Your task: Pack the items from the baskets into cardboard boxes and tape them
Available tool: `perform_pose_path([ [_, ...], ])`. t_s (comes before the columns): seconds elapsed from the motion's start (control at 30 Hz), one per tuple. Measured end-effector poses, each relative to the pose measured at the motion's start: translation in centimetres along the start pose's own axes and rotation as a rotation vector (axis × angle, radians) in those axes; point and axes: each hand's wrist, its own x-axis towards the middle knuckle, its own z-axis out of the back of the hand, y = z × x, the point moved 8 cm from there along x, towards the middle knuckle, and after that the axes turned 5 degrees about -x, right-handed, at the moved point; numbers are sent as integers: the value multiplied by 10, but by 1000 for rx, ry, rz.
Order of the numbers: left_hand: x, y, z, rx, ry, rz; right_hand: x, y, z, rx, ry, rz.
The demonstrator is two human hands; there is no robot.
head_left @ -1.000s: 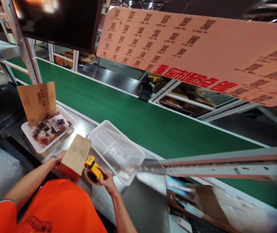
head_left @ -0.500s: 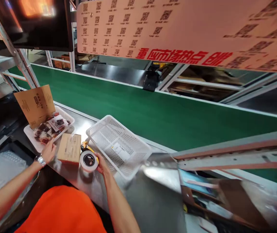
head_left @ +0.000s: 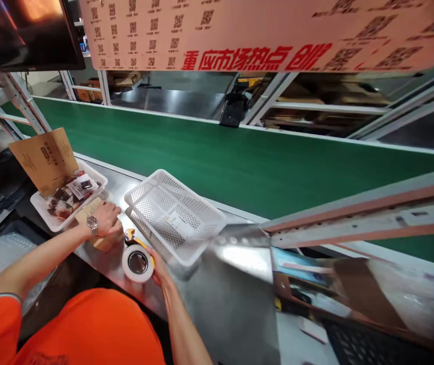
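My left hand, with a metal watch at its wrist, lies across the top of a small cardboard box. Its fingers are bent over the box and hide much of it. My right hand is closed on the yellow handle of a tape dispenser carrying a big roll of clear tape. The dispenser is held just right of the box, above the metal table.
On the left, a white basket holds small packaged items and an upright cardboard sheet. A white perforated basket with a paper label inside stands right of the box. Behind runs a green conveyor belt; a metal post slants at right.
My left hand has moved right, from the left basket's edge onto the cardboard box, which now sits turned at an angle. My right hand still holds the tape dispenser. The view has shifted slightly.
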Motion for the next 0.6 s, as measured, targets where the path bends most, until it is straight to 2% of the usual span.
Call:
perform_pose_path([
  [0.1,15,4,-4,90,-100,329,-14,4,2,-25,74,-3],
  [0.17,21,2,-3,95,-162,453,-16,11,2,-43,100,13],
  [0.23,25,-7,-1,72,-182,369,-14,16,5,-47,93,17],
  [0.3,21,-19,0,26,-130,142,-12,18,9,-36,89,12],
  [0.4,-5,-40,-5,-74,93,-291,-10,16,13,-22,85,13],
  [0.47,-25,-49,-10,-98,234,-484,-8,13,14,-17,67,19],
  [0.5,-29,-49,-13,-89,261,-503,-7,11,13,-15,53,28],
  [0.53,-28,-45,-14,-68,245,-454,-6,11,13,-12,35,43],
  [0.6,-14,-29,-12,-21,108,-223,-6,11,13,-15,4,92],
])
